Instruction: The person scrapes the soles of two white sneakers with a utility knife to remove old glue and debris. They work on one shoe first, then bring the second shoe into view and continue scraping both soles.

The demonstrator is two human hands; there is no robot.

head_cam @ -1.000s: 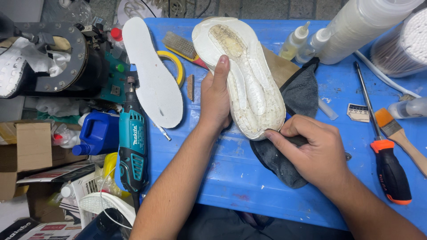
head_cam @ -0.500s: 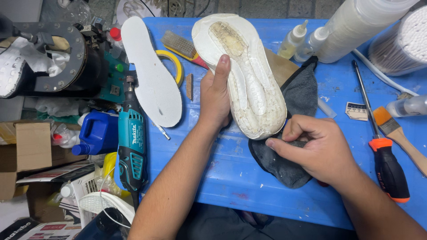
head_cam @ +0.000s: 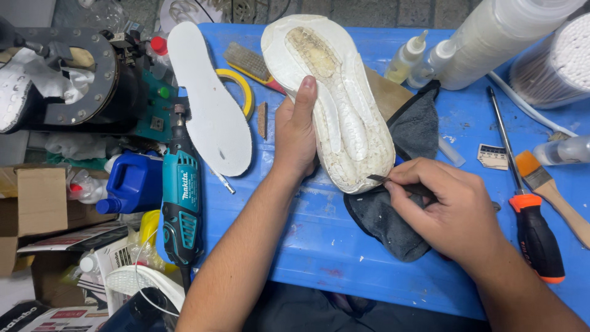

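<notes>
Sliding back toward the heel, the right hand (head_cam: pixel 452 212) is now pinching a thin dark blade (head_cam: pixel 393 182) between thumb and fingers, tip touching the white sole (head_cam: pixel 335 104) at its six o'clock edge. Left hand (head_cam: pixel 296 132) is gripping the sole's nine o'clock side, thumb pressed flat on top. Dark cloth (head_cam: pixel 393 224) is lying beneath on the blue table (head_cam: pixel 307 246).

Left hand (head_cam: pixel 296 138): bare, no glove, ring or watch is seen.
Right hand (head_cam: pixel 452 212): bare, no glove or ring is seen.
Forearms: uncovered up to the picture's edge; no sleeve is shown.
Nails: cut short, unpainted.
</notes>
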